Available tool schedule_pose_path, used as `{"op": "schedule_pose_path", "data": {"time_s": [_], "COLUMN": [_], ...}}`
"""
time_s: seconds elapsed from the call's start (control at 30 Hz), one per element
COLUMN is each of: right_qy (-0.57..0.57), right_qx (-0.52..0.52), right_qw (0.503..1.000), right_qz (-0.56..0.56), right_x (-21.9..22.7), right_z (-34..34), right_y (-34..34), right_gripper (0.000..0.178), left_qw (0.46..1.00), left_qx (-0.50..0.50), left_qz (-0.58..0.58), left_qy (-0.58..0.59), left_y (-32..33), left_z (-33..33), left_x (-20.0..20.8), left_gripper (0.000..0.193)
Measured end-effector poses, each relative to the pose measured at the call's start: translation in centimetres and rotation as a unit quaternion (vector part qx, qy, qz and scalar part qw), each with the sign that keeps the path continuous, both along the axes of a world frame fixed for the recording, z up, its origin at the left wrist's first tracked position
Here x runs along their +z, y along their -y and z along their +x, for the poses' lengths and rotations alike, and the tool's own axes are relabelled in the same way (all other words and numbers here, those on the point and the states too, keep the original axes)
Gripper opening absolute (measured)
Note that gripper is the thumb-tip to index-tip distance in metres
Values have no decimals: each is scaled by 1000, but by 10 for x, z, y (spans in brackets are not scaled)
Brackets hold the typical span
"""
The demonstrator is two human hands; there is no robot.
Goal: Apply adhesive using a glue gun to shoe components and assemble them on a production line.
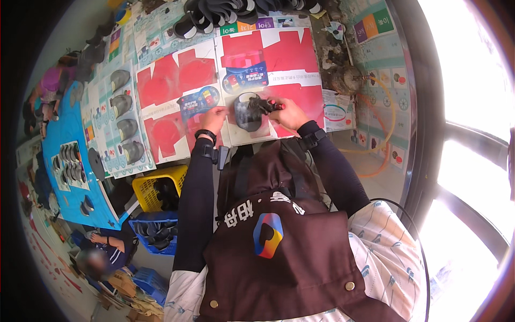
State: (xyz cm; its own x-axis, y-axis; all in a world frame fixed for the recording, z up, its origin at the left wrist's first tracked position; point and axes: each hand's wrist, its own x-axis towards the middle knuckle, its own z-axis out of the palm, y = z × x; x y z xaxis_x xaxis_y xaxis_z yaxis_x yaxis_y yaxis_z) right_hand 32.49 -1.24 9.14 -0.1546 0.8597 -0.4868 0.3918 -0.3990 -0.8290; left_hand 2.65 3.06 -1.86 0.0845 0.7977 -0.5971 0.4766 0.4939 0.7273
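On the red and white printed card sheets lies a dark grey, rounded shoe piece [248,114] with a paler, smeared middle. My right hand [289,114] is closed round a dark, grimy hand tool [263,104] with red parts. The tool's black end is over the right side of the piece. My left hand [213,119] is at the left of the piece, its thumb and fingers pressed together near its edge. Whatever is between those fingertips is too small to make out. Two blue printed cards, a left one [199,101] and a right one [245,77], lie near the hands.
Dark curved pieces [127,129] line the table at left, and more stack [214,13] at the far edge. Yellow [140,189] and blue [176,244] baskets stand below left. A yellow hose [394,107] loops at right. Co-workers sit around a blue table [102,206].
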Motion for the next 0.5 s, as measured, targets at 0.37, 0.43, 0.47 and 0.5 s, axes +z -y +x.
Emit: {"op": "schedule_pose_path", "data": {"time_s": [0.37,0.43,0.47,0.5], "right_qy": [25,44,31,17], "right_qx": [85,80,80,80], "right_qw": [996,995,996,997], "right_qz": [16,44,15,-15], "right_x": [13,12,14,16], "right_z": [0,-1,0,-1], "right_y": [14,17,17,17], "right_gripper": [33,33,33,33], "left_qw": [998,995,995,997], "left_qx": [11,27,31,21], "left_qz": [-25,-25,-26,-24], "left_qy": [64,94,94,70], "left_y": [4,8,8,8], "left_z": [21,18,19,22], "left_x": [-20,-23,-24,-25], "left_gripper": [23,24,24,23]}}
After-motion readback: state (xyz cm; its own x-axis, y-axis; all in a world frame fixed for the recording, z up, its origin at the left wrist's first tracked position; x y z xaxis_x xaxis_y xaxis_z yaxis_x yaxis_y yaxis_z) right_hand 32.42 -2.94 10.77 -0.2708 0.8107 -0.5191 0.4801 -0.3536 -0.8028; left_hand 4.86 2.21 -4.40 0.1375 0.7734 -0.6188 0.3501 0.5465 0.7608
